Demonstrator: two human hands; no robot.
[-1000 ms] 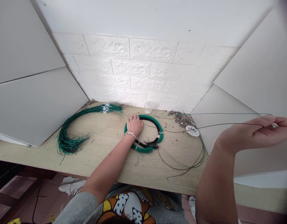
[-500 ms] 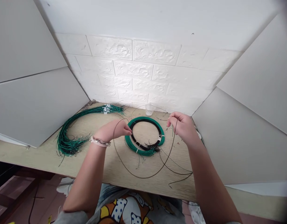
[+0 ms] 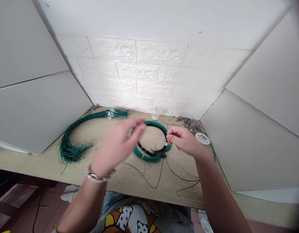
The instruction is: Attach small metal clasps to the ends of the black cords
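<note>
My right hand [image 3: 182,139] is closed in a pinch on a thin dark wire [image 3: 161,171], by the right side of the coil. The wire hangs in a loop toward the table's front edge and passes left beneath my other hand. Blurred by motion, my left hand [image 3: 120,144] is raised over the coil's left side. Its thumb and fingers are stretched out, with nothing visible between them. On the table lies a tied coil of green wires [image 3: 149,158] with a coil of black wires [image 3: 159,129] inside it.
A curved bundle of green wires [image 3: 69,145] lies at the left. A small clear cup [image 3: 155,114] stands by the brick-patterned wall. At the right are a white disc [image 3: 202,138] and scattered dark bits [image 3: 191,124]. Grey panels [image 3: 266,142] flank the wooden table [image 3: 130,184].
My left hand has risen toward me and away from the wire. My right hand has moved down and left with the wire, whose loop now hangs lower and narrower.
</note>
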